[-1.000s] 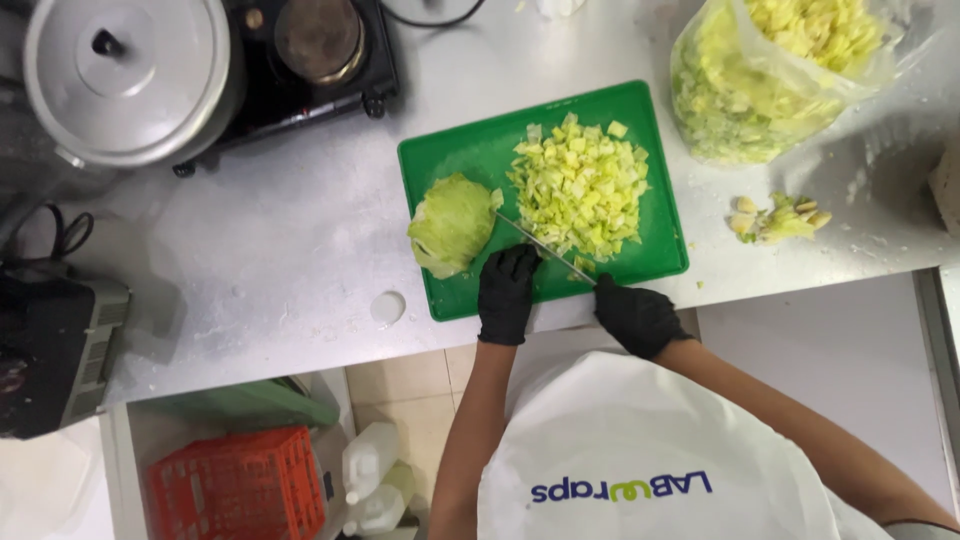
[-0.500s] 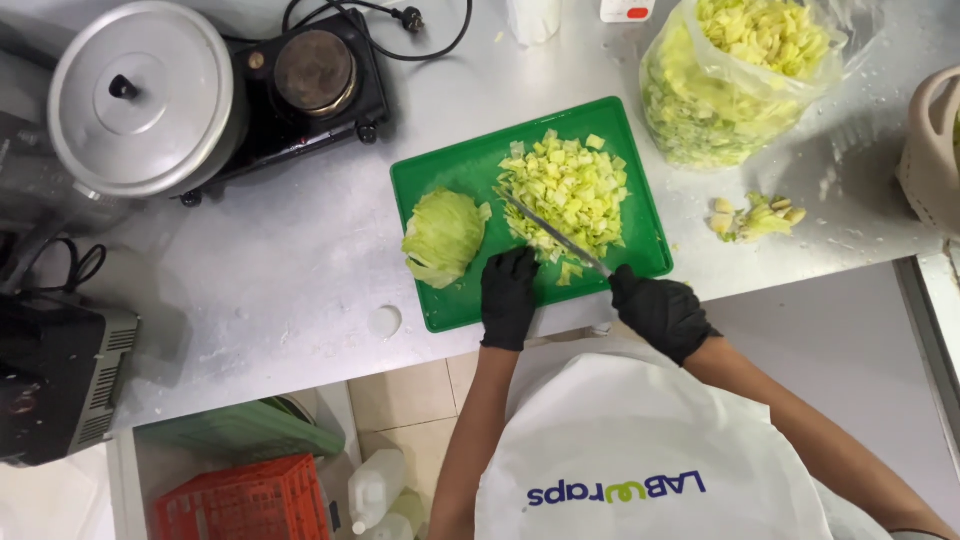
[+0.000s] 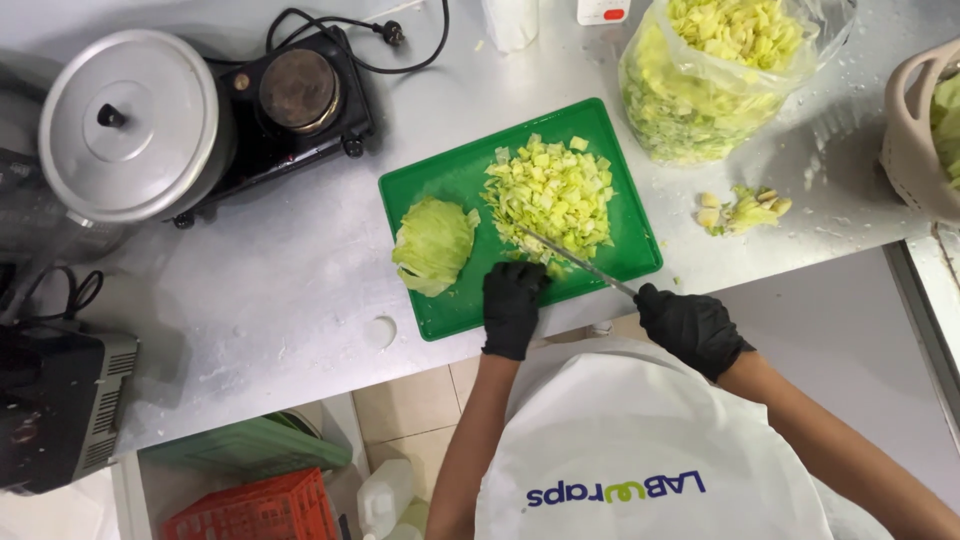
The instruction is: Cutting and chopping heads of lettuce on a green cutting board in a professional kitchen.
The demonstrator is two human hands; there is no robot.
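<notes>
A green cutting board [image 3: 450,175] lies on the steel counter. On it sit a cabbage wedge [image 3: 433,244] at the left and a pile of chopped cabbage [image 3: 552,192] at the right. My right hand [image 3: 690,327], in a black glove, grips the handle of a knife [image 3: 570,259] whose blade reaches into the pile's near edge. My left hand [image 3: 513,306], also gloved, presses on the board's near part beside the blade tip, just right of the wedge.
A clear bag of chopped cabbage [image 3: 715,75] stands at the back right, with cabbage scraps [image 3: 742,209] near it. A hot plate [image 3: 295,95] and a lidded pot [image 3: 125,125] are at the back left. A beige basket [image 3: 915,130] sits far right.
The view has shifted, so the board sits lower and more to the right. Both hands and the knife keep much the same pose at the pile's near edge.
</notes>
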